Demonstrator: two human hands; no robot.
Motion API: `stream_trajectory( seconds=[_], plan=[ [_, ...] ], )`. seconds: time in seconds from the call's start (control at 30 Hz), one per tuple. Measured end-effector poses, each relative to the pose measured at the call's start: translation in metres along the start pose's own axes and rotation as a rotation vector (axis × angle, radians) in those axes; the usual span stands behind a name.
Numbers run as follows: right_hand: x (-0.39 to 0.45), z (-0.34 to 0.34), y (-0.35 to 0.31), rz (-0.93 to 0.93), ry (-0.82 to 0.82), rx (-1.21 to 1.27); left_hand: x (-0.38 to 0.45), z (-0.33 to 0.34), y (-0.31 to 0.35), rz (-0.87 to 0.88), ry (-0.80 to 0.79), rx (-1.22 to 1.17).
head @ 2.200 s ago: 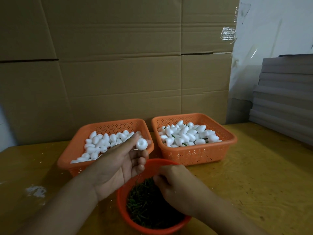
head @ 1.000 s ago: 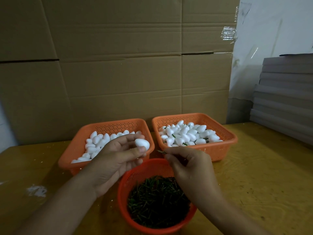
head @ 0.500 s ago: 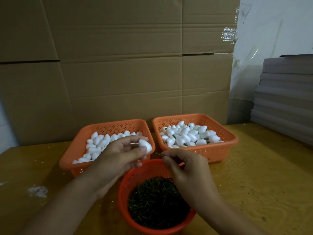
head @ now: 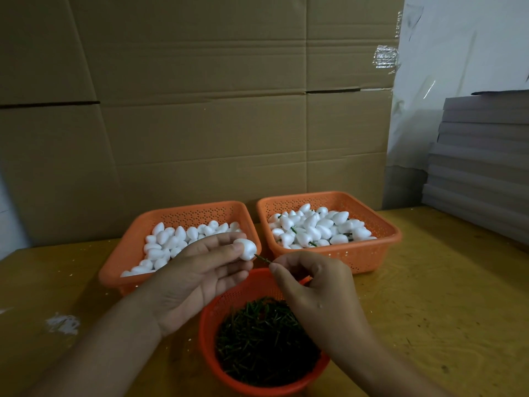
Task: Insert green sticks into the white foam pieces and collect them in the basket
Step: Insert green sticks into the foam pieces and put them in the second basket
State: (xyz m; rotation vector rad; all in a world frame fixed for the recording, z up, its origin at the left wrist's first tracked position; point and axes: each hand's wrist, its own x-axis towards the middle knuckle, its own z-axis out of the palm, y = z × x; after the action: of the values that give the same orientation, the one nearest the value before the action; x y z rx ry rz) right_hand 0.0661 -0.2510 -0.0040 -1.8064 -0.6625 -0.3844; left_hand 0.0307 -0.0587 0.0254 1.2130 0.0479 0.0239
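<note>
A foam piece [head: 246,249] is pinched by the left hand [head: 197,277] above the round basket [head: 211,313]. A green stick [head: 262,258], pinched by the right hand [head: 317,290], appears to touch the foam, though the joint is small.

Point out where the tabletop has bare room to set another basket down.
The widest bare patch of table lies right of the right basket and round basket, before the grey stack. Left of the left basket, crumbs intrude. The middle is crowded: both hands work between the baskets.
</note>
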Motion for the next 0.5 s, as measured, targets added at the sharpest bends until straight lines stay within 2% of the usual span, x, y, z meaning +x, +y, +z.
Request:
stream_trajectory(
  seconds=[0.17,0.5],
  plan=[
    [-0.0001,-0.0004,0.0003,-0.012,-0.009,-0.030,-0.0042,0.0032,0.0002,0.030,0.005,0.099],
    [-0.0009,-0.0013,-0.0029,0.005,-0.028,-0.030,-0.0086,0.0101,-0.0019,0.039,-0.024,0.147]
  ],
)
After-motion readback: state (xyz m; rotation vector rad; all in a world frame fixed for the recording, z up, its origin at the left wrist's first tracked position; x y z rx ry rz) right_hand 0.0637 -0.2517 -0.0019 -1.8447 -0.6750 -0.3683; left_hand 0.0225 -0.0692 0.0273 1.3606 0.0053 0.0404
